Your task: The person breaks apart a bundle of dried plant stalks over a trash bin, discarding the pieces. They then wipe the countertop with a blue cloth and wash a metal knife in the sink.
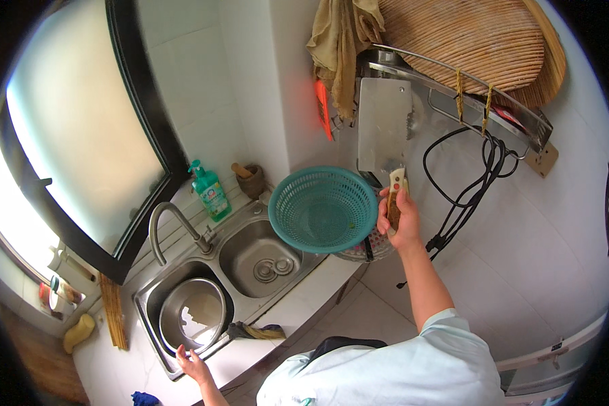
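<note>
My right hand [405, 218] grips the handle of a cleaver [384, 124], its wide blade pointing up in front of the wall rack. Just left of that hand, a teal plastic colander [324, 210] sits over the right end of the sink, with a patterned round item [368, 248] partly hidden under it. My left hand [194, 364], fingers apart and holding nothing, is by the front edge of the double sink's left basin. In that basin stands a round metal bowl [192, 314] with water in it. A dark cloth [256, 331] lies on the sink's front edge.
A faucet [180, 223] arches over the sink. Behind are a green pump bottle [212, 193] and a mortar with pestle [251, 181]. Black cables [469, 198] hang beneath the metal rack [467, 83], near a draped cloth [340, 51]. An open window frame [142, 96] juts in at left.
</note>
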`<state>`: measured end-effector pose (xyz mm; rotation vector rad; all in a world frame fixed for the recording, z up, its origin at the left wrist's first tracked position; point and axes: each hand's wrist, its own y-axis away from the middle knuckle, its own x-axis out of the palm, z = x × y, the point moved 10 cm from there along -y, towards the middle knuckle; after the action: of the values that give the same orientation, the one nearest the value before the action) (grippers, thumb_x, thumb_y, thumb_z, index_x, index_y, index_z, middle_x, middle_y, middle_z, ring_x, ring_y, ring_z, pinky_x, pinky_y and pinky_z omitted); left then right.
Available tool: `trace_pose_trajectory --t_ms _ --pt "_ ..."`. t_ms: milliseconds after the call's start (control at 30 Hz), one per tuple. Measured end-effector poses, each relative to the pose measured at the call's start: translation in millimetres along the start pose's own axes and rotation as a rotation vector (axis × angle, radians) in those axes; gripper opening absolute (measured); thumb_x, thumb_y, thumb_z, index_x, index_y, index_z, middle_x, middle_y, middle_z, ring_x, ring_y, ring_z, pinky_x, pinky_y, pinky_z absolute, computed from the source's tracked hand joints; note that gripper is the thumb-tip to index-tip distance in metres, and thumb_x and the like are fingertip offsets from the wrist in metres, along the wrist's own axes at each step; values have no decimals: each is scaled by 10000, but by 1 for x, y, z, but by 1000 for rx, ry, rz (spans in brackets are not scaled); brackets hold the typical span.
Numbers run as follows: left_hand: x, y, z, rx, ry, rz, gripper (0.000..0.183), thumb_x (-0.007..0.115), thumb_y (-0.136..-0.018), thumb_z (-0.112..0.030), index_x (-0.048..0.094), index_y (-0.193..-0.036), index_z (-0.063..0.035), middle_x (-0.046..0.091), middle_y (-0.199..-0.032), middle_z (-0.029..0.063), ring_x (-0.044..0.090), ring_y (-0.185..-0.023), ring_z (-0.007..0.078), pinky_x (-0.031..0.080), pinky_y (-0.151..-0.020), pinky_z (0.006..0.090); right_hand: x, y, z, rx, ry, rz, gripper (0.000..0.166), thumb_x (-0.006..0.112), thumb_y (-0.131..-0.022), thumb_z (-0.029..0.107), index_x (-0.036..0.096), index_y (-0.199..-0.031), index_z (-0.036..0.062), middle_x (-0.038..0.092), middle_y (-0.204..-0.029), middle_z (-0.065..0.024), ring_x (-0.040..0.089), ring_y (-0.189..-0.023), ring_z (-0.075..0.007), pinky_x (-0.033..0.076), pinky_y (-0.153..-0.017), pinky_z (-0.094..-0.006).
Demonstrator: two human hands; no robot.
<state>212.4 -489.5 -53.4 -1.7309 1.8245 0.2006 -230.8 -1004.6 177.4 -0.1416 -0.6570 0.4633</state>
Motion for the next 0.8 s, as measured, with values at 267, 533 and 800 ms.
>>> trace_pose_trajectory --t_ms 267,533,800 --pt "4 8 -16 27 43 -8 319 596 -817 44 548 -1130 7 583 -1095 146 570 -1024 277 432 -924 372 -7 -13 1 19 -52 12 434 479 -962 464 531 -1020 37 553 -669 -58 494 -424 -150 396 -391 -296" --pt "6 22 -21 51 -25 -20 323 598 -814 -2 549 -1133 -31 583 -1087 124 549 -980 280 426 -845 372 -21 -16 -10 18 -42 40 440 500 -951 466 557 -1018 35 615 -725 -83 531 -448 -156 431 -422 -296" --pt "28 23 -36 14 39 30 356 582 -809 43 522 -1157 0 581 -1131 149 575 -1047 279 439 -887 363 -47 -26 -7 -10 145 8 471 494 -958 451 546 -1155 26 660 -852 -101 607 -585 -160 508 -503 -290"
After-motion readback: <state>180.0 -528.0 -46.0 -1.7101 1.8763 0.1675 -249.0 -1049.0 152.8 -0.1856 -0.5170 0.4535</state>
